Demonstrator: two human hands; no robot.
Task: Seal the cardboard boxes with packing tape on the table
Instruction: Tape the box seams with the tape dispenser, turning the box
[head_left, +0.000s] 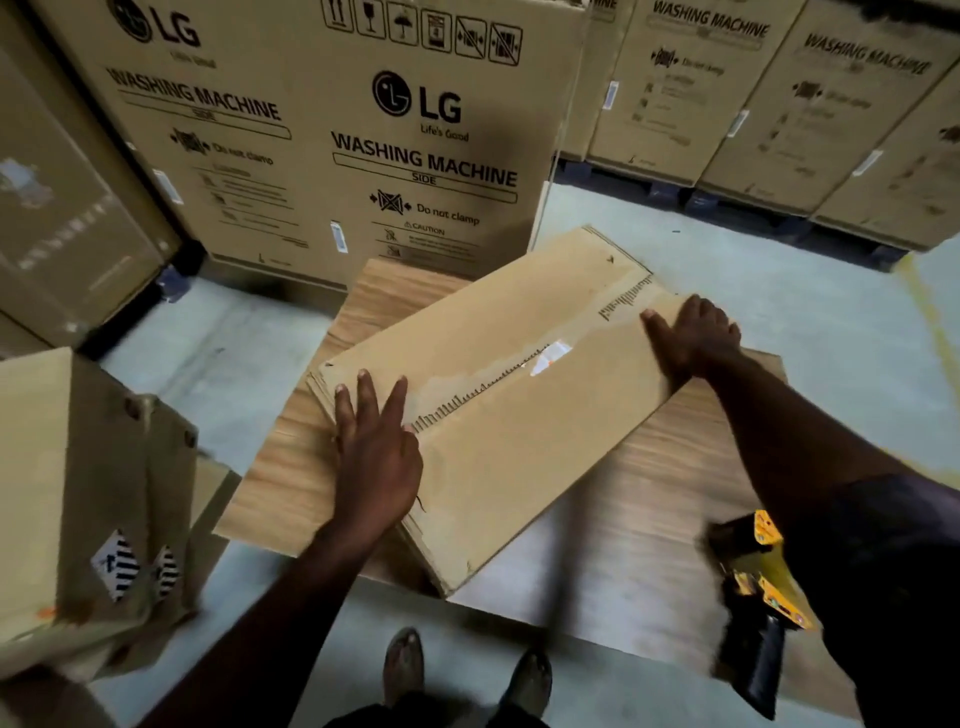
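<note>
Left grip lies flat with fingers straight and spread, and we press it down on the near left end of the box. Right grip clasps the far right end of the same box: our thumb lies along the top and our fingers bend over the far edge. Between our two grips a strip of clear tape runs along the box's middle seam, over a row of printed ticks, and it shines white near its midpoint. We have the box lying flat and aslant on the wood-grain worktop. At the worktop's near right, just beside our right sleeve, we see a yellow and black dispenser, blurred. Left of the worktop stands a second box with striped labels. Behind, on the grey floor, tall cartons marked as washing machines stand in a row. Our shoes show below the worktop's near edge.
</note>
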